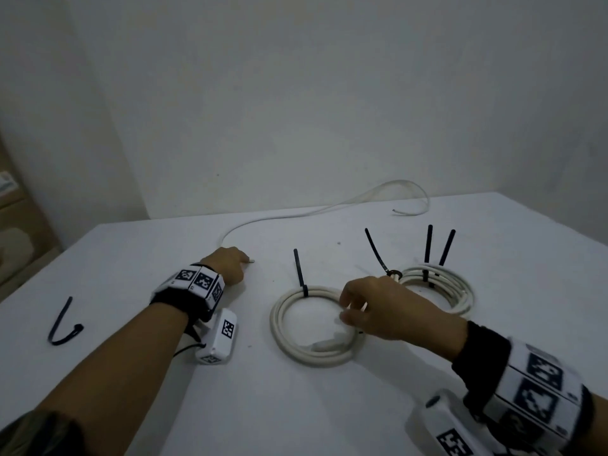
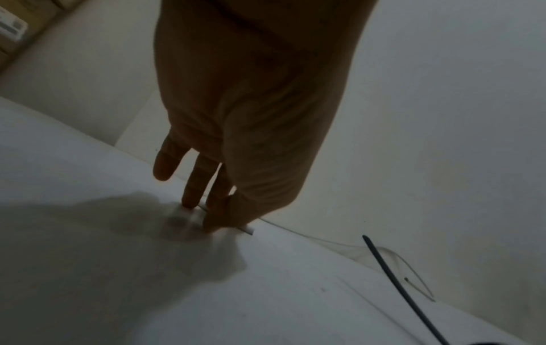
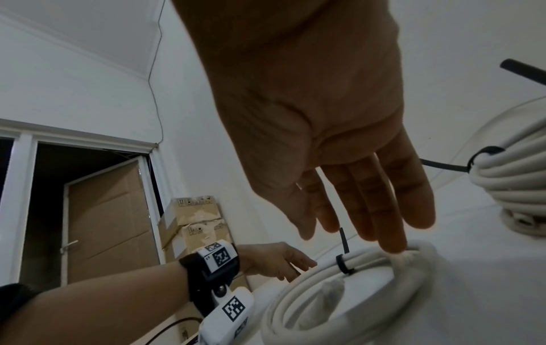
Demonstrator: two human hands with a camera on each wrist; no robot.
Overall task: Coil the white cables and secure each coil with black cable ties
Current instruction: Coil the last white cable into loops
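Note:
My left hand [image 1: 245, 260] [image 2: 218, 224] pinches the near end of a loose white cable [image 1: 296, 215] [image 2: 248, 230] against the table; the cable runs back to the far right edge. My right hand [image 1: 345, 311] [image 3: 369, 233] hovers over a flat white coil [image 1: 316, 357] [image 3: 298, 287], fingers straight, one fingertip touching its rim. One black tie [image 1: 300, 274] [image 3: 344, 263] binds this coil, its tail upright. Behind it lies a second coil [image 1: 457, 291] [image 3: 517, 182] with three black ties [image 1: 428, 248]. A loose, curved black tie [image 1: 61, 324] lies at the left.
The white table [image 1: 329, 406] ends at a grey wall behind and drops off on the left. Cardboard boxes [image 1: 13, 209] [image 3: 195, 221] stand beyond that left edge, next to an open brown door [image 3: 109, 221].

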